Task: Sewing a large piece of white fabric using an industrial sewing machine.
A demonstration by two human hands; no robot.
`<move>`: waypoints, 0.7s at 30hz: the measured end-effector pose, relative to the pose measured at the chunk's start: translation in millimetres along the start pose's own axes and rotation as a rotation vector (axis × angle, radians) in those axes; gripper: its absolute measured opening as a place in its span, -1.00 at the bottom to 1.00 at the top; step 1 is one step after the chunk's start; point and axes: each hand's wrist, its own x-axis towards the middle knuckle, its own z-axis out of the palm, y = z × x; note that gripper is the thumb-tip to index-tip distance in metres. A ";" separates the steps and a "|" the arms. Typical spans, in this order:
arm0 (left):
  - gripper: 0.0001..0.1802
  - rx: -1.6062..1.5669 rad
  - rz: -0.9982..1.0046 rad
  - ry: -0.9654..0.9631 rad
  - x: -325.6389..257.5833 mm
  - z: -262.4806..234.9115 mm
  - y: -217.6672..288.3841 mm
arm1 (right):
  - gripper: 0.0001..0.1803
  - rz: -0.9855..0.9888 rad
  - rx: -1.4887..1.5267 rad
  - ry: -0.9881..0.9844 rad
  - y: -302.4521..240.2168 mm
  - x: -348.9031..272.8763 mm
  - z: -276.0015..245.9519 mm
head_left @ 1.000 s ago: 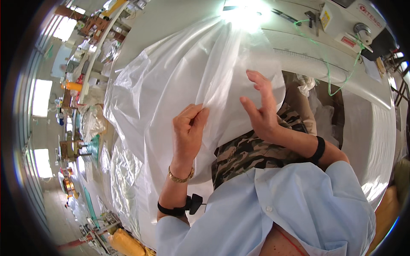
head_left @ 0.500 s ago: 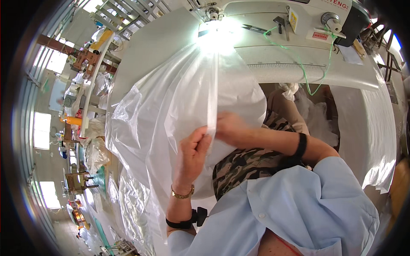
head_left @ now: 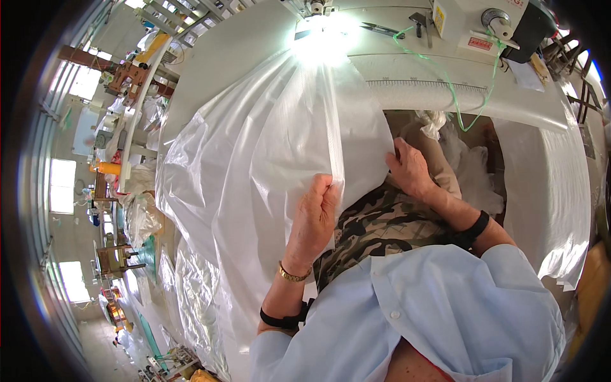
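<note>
A big translucent white plastic sheet (head_left: pixel 248 153) spreads over the machine bed and hangs down toward my lap. Its narrow folded strip (head_left: pixel 334 121) runs from the brightly lit needle area of the sewing machine (head_left: pixel 477 28) down to my left hand (head_left: pixel 313 219). That hand is closed, pinching the strip between thumb and fingers. To the right, my right hand (head_left: pixel 412 169) is closed on the sheet's right edge, with thumb and fingertips pressed together there. Glare hides the needle and presser foot.
Green thread (head_left: pixel 453 102) loops down from the machine's knob. Tweezers (head_left: pixel 382 29) and a small hammer-like tool (head_left: pixel 417 24) lie on the bed. More white sheeting (head_left: pixel 541 197) hangs at the right. A cluttered workbench (head_left: pixel 137 108) stands at the left.
My right hand has left the folded strip and moved right to the sheet's edge. My left hand, still pinching the strip, has shifted right. The view has tilted slightly.
</note>
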 end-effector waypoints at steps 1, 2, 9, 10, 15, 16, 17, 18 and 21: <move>-0.91 0.005 -0.007 0.002 -0.1 -1.8 -0.6 | -0.78 -0.059 -0.067 -0.038 -2.6 -4.4 -1.4; -0.91 -0.016 -0.027 -0.004 0.0 -4.0 -0.2 | -0.82 -0.118 -0.134 -0.076 -6.8 -8.6 -4.1; -0.87 0.040 -0.108 0.019 0.3 -21.2 11.6 | -0.87 -0.504 0.105 -0.230 -86.0 -30.6 -41.0; -0.87 0.040 -0.105 0.018 1.5 -21.2 12.6 | -0.87 -0.579 0.110 -0.258 -91.8 -31.5 -41.1; -0.85 0.105 0.122 0.024 7.4 -19.6 12.1 | -0.87 -0.694 0.170 -0.293 -111.9 -29.5 -36.3; -0.85 0.105 0.120 0.024 7.6 -20.1 12.3 | -0.87 -0.693 0.170 -0.295 -113.0 -29.7 -33.5; -0.84 0.103 0.120 0.015 7.7 -20.9 12.7 | -0.87 -0.720 0.175 -0.286 -113.4 -30.0 -30.4; -0.84 0.102 0.119 0.008 7.6 -21.6 13.5 | -0.87 -0.749 0.181 -0.280 -114.0 -30.1 -28.4; -0.84 0.148 0.128 0.005 8.1 -25.8 14.3 | -0.84 -0.826 0.100 -0.243 -115.6 -32.9 -26.4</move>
